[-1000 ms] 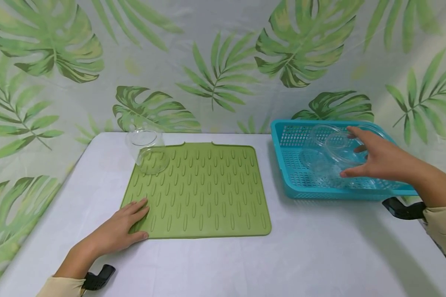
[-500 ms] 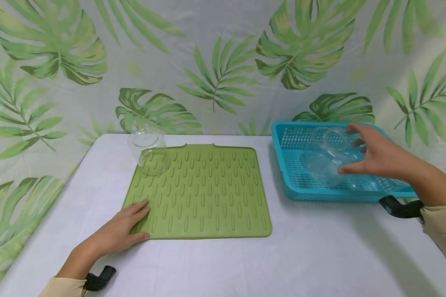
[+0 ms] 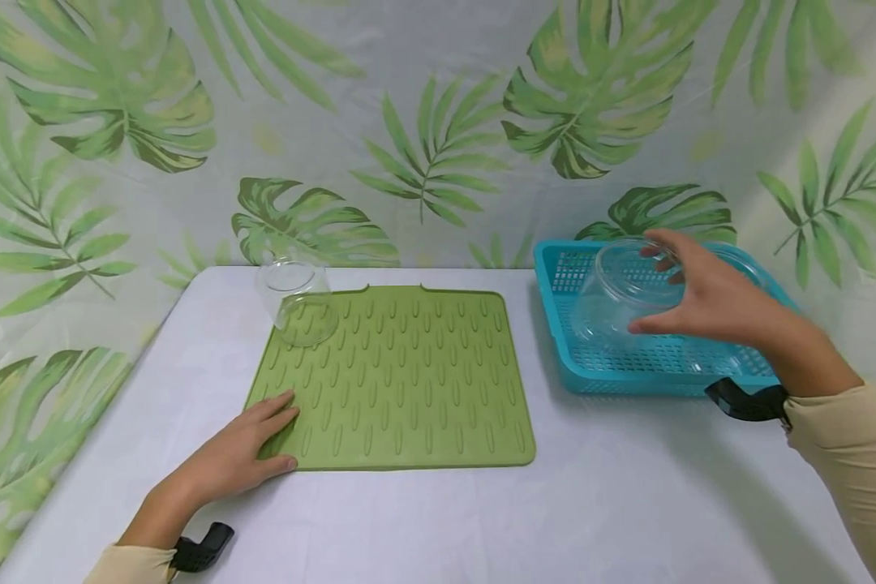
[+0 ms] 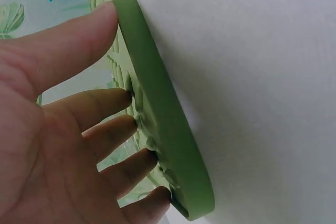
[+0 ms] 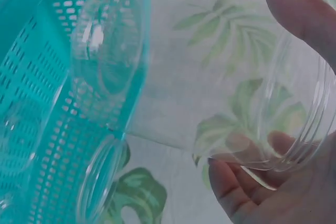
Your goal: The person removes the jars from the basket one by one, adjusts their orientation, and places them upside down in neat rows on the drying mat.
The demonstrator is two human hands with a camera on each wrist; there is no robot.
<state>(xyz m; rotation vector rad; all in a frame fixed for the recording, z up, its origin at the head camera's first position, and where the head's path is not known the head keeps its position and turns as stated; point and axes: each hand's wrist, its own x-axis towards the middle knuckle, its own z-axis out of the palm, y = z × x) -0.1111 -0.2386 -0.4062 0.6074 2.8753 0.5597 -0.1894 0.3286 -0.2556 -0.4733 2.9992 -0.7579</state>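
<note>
Clear jar (image 3: pixel 606 292): located over the left part of the blue basket (image 3: pixel 628 381), in your right hand (image 3: pixel 708 292). Your right thumb and fingers are curled round its ringed end, clamped on it. Whether the far end touches the basket cannot be told, because the transparent walls blend with the mesh. Note the governing relation, as judged: the jar's body projects to the left of your right hand, its long axis tilted, with the ringed end high by the palm and the other end lower and farther left. Your right hand is therefore the nearer one; your left hand (image 3: pixel 237 454) is well apart from the jar. Your left hand lies at the near left corner of the green mat (image 3: pixel 409 389), fingers extended and spread, fingertips on the ribbed face, thumb at the near edge. The mat lies flat on the white surface (image 3: pixel 445 527), between your left hand and the basket. A second jar (image 3: pixel 302 312) stands at the mat's far left corner.
</note>
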